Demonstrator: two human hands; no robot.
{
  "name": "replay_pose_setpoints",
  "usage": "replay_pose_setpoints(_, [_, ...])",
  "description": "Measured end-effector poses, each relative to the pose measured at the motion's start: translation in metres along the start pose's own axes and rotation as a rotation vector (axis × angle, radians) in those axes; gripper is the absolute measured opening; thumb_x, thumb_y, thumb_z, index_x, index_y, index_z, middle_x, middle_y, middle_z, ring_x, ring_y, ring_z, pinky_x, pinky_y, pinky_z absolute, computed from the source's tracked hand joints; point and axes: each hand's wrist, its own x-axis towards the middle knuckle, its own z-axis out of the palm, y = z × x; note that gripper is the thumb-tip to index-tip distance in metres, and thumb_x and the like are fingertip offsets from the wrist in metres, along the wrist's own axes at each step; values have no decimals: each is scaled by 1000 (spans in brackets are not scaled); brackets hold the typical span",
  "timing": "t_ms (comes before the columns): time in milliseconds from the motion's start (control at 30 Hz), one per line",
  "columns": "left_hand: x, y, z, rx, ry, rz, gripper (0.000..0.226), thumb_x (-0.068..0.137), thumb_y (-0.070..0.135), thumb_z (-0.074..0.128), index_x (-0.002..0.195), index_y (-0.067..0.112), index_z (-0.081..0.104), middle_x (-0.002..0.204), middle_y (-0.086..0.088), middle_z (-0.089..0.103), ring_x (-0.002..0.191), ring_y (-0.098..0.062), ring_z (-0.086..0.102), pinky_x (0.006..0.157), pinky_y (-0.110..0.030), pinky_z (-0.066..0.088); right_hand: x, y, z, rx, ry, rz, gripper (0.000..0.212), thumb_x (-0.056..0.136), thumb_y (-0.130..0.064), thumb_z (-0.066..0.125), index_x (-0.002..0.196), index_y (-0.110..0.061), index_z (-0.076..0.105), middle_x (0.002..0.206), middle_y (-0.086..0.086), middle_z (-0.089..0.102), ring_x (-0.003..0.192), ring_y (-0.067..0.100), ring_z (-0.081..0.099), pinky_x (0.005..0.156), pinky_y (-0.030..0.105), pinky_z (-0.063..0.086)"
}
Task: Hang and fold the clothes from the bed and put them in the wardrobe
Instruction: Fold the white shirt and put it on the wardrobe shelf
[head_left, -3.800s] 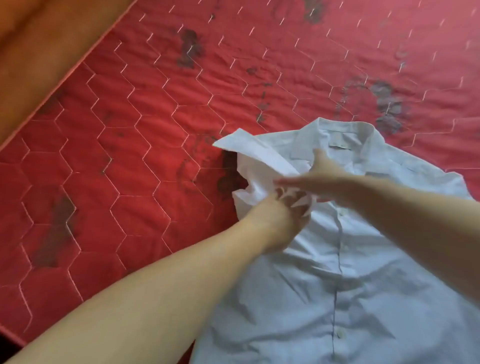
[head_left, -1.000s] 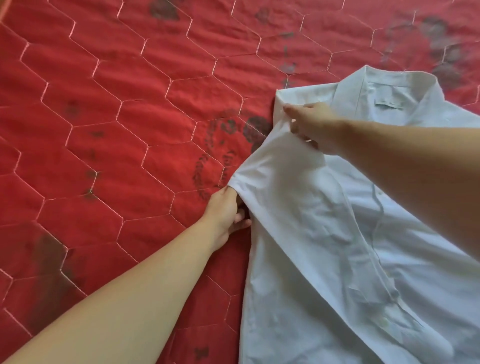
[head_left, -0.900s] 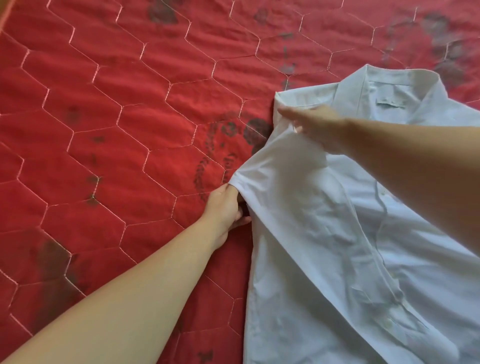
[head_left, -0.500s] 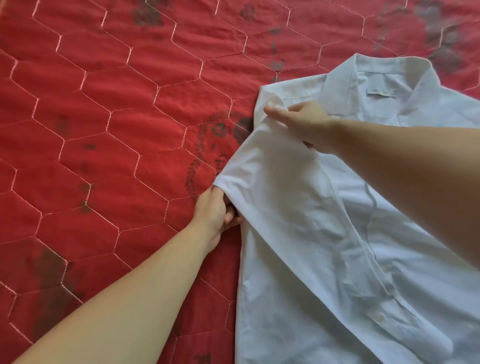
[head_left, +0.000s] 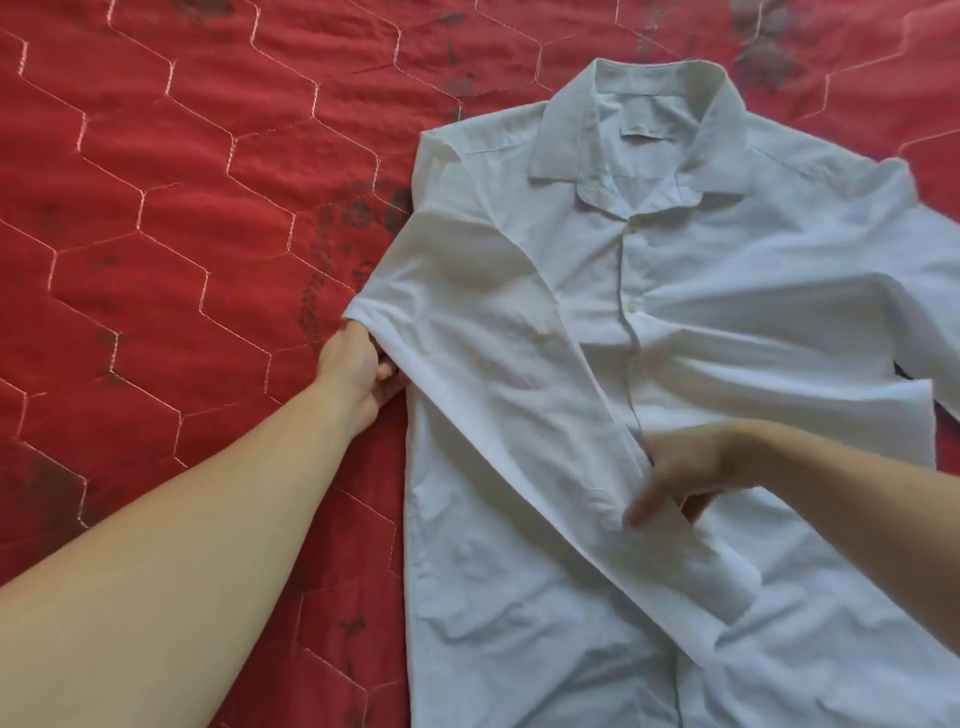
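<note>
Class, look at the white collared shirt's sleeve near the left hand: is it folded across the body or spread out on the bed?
Folded: the long sleeve lies diagonally across the white collared shirt, its cuff past the button placket.

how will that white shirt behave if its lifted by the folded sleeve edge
The white shirt is probably floppy: it lies creased and draped flat on the red quilt. It looks thin and light, so the fold the left hand grips would likely fall open. The right hand flattening the sleeve suggests it shifts easily.
</note>
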Motion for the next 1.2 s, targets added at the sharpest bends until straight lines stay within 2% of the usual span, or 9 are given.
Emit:
replay_pose_setpoints(167, [1,-2,2,32,32,29,31,93,14,36,89,24,64,56,8,46,35,-7,26,51,-20,46,-3,44,19,226,-56,-36,31,79,-12,77,109,-6,70,109,16,73,103,32,68,94,44,54])
replay_pose_setpoints(333, [-3,-1,-3,144,54,108,33,91,14,38,97,27,67,60,7,49,43,-8,38,58,-25,51,-2,50,32,-41,-54,25,9,84,-21,72,88,-13,70,78,3,73,67,14,67,62,24,56])
replay_pose_setpoints(467, [0,1,-20,622,158,491,29,91,8,44,90,25,67,87,3,64,81,-19,55,74,-32,48,-1,42,41,-291,-148,177,10,83,-26,67,76,-19,67,68,-3,69,48,4,59,47,15,43])
replay_pose_setpoints(600, [3,8,-31,1034,129,715,26,84,9,49,95,25,66,82,2,65,77,-25,55,66,-31,40,8,42,45,-321,-158,186,15,83,-26,67,96,-18,68,80,-5,70,63,3,65,60,17,53])
replay_pose_setpoints(700, [10,15,-33,1027,138,741,23,80,8,52,89,26,63,80,5,63,77,-24,56,67,-32,41,10,51,38,-98,-141,189,28,81,-19,68,106,-8,71,99,7,74,85,18,70,84,32,58])
replay_pose_setpoints(767, [12,19,-32,1060,132,754,26,78,6,51,89,26,62,84,7,63,81,-23,56,71,-33,44,6,55,36,-142,-184,222,15,87,-19,63,98,-11,70,93,4,73,75,14,69,78,29,58])
replay_pose_setpoints(867, [12,21,-28,1136,79,715,28,82,6,50,96,26,61,88,5,62,83,-20,53,70,-29,42,7,55,39,-398,-157,301,23,90,-29,57,107,-16,64,97,2,70,72,9,67,71,23,56])
replay_pose_setpoints(1033, [13,4,-34,760,32,445,16,88,14,53,101,23,57,86,-2,69,79,-20,68,73,-32,55,11,33,52,-656,-97,364,34,87,-38,58,114,-17,59,100,4,71,64,7,62,63,25,52])
replay_pose_setpoints(1200, [-23,-28,-39,625,-46,170,47,95,54,42,95,14,67,89,-6,72,77,-22,71,66,-35,57,2,17,48,-243,43,159,32,78,-22,80,105,-18,64,97,0,72,83,15,68,74,31,58])
